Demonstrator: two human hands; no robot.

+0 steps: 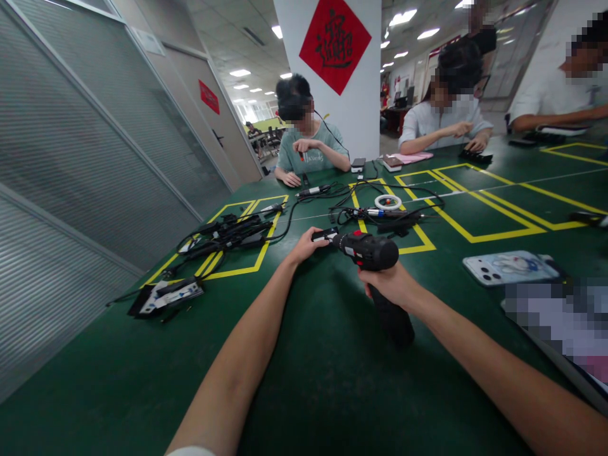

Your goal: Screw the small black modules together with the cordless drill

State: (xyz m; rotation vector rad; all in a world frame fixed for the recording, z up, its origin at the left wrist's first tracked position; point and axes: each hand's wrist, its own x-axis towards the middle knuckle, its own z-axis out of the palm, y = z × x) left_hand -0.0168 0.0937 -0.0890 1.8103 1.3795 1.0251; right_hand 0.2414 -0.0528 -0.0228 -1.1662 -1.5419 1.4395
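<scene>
Over the green desk [323, 367], the right hand [390, 283] wraps its fingers round a black drill [368, 251]; the left hand [304, 246] pinches a small black part [325, 235] (by the drill's tip [336, 240]).

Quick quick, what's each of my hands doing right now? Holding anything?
Left hand: closed on a small black part, holding it at the tabletop.
Right hand: closed around the handle of the black drill.

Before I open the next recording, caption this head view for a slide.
Right hand points a black drill at the small part in the left hand, over a green table.
</scene>
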